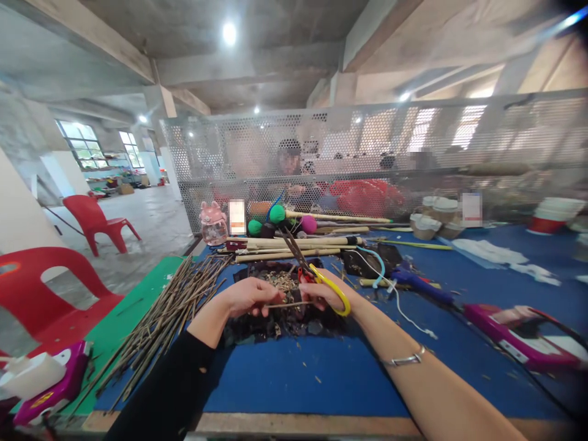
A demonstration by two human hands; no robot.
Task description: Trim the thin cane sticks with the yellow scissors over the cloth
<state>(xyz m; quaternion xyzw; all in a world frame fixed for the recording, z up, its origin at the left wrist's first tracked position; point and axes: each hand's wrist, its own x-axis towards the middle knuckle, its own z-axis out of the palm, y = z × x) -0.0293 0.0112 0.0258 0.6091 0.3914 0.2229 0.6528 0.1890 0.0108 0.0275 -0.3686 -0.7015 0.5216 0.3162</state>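
Twig, thin and pale, is held level at frame centre, pinched at its left end by the left hand and met at its right end by the right hand. Left hand is closed on the twig with fingertips together; a black sleeve covers that forearm. Right hand is clenched on scissors with yellow and red handles, fingers through the loops, blades pointing up and left, away from the twig. A metal bracelet is worn on the right wrist.

Both hands are held above a dark pile of scraps lying on the blue counter. A bundle of thin brown sticks is spread at centre left, partly on a green mat. Behind the hands, thicker pale poles are laid across, with green and pink balls just beyond them. A pink bottle stands at upper left of the counter. A glue gun with white cord lies right of the hands; a magenta tool is seen at lower right, another at lower left. White cups are stacked at upper right. A perforated mesh screen closes off the back, with a person seated behind it. Red chairs stand at left.
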